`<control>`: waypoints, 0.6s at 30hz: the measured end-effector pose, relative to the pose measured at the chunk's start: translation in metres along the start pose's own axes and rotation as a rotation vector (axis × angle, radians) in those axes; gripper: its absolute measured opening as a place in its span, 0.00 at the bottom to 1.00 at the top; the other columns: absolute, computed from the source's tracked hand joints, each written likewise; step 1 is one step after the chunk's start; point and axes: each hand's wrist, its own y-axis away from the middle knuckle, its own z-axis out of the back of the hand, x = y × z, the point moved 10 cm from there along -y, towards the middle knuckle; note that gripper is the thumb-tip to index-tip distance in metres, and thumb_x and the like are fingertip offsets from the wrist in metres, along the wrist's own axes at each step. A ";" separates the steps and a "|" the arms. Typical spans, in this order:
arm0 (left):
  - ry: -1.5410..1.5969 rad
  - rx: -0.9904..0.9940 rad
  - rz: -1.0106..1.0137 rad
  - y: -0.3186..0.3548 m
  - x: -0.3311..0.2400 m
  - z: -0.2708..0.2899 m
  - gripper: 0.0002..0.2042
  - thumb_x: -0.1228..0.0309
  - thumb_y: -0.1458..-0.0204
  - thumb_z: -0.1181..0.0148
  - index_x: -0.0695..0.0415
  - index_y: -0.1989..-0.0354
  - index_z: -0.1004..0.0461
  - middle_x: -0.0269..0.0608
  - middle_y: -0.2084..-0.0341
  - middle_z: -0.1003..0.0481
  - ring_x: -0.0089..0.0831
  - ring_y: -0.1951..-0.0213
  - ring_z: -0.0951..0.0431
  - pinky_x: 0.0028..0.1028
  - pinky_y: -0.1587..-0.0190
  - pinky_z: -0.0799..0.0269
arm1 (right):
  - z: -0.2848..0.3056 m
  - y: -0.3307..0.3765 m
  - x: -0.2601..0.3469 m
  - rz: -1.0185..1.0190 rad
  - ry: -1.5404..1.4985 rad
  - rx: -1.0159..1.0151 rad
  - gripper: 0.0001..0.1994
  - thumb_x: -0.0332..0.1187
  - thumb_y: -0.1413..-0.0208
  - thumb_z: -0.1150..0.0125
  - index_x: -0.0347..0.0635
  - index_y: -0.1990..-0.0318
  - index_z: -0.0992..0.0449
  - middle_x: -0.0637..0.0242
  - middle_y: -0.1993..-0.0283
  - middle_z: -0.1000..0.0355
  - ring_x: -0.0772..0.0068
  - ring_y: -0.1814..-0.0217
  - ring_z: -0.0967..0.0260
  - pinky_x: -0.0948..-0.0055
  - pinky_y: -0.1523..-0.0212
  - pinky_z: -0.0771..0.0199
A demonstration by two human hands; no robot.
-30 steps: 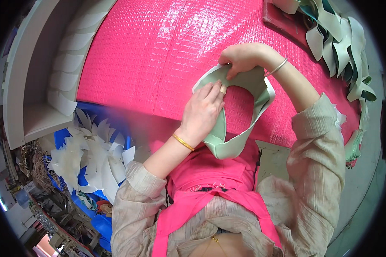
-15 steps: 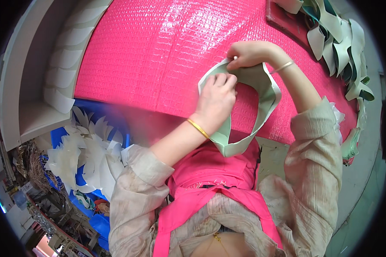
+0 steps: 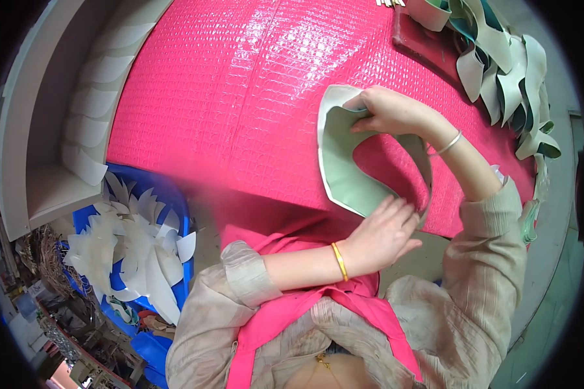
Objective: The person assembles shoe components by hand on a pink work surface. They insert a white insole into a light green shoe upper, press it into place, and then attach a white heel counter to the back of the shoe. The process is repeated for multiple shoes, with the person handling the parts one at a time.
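Note:
A piece of white leather-like material with a pale green lining (image 3: 344, 165), closed into a loop, stands over the pink table top (image 3: 240, 123). My right hand (image 3: 396, 113) pinches its far edge between thumb and fingers, with the wrist bent over from the right. Against the near edge of the loop rests my left hand (image 3: 379, 240), palm down. Its fingers are stretched out and slightly blurred, with the thumb apart. Through the loop's opening the pink surface shows.
Similar lined pieces (image 3: 516, 84) hang in a pile at the far right, beside a dark red board (image 3: 428, 45). Left of me, a blue bin (image 3: 185, 220) holds white cut pieces (image 3: 136, 253). A grey shelf (image 3: 48, 188) borders the table's left side.
My left hand has come out of the loop and moved toward me and right, to its near edge. The loop has turned, showing more green lining. My right hand keeps its hold.

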 end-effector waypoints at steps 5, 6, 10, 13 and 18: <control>-0.512 -0.020 0.300 0.022 0.083 0.057 0.19 0.74 0.59 0.41 0.69 0.57 0.33 0.54 0.56 0.33 0.45 0.52 0.33 0.35 0.50 0.34 | -0.004 -0.004 -0.009 -0.032 0.096 0.032 0.17 0.31 0.66 0.33 0.37 0.64 0.25 0.53 0.68 0.26 0.55 0.64 0.28 0.65 0.62 0.28; -0.508 0.045 0.250 0.027 0.087 0.054 0.22 0.74 0.58 0.41 0.70 0.53 0.35 0.53 0.53 0.34 0.45 0.50 0.34 0.34 0.49 0.35 | -0.005 -0.005 -0.006 -0.030 0.168 0.021 0.17 0.32 0.66 0.33 0.37 0.64 0.25 0.52 0.68 0.26 0.54 0.64 0.28 0.64 0.62 0.28; -0.595 0.034 0.228 0.033 0.089 0.048 0.23 0.72 0.58 0.41 0.65 0.51 0.34 0.49 0.52 0.34 0.42 0.51 0.34 0.33 0.49 0.35 | 0.000 -0.002 0.008 0.048 0.355 -0.053 0.13 0.31 0.63 0.34 0.33 0.70 0.28 0.50 0.74 0.29 0.50 0.68 0.30 0.60 0.65 0.31; -0.643 0.040 0.227 0.028 0.088 0.047 0.23 0.70 0.57 0.41 0.62 0.51 0.34 0.47 0.54 0.33 0.39 0.54 0.33 0.33 0.50 0.36 | -0.001 -0.003 0.008 0.087 0.421 -0.055 0.13 0.32 0.60 0.36 0.33 0.70 0.29 0.49 0.74 0.30 0.48 0.68 0.31 0.58 0.65 0.32; -0.728 0.075 0.264 0.017 0.088 0.038 0.22 0.68 0.56 0.42 0.61 0.51 0.34 0.44 0.58 0.33 0.37 0.57 0.33 0.33 0.50 0.37 | -0.003 -0.006 0.003 0.070 0.442 -0.043 0.12 0.32 0.58 0.37 0.34 0.69 0.29 0.49 0.74 0.30 0.48 0.67 0.31 0.57 0.64 0.33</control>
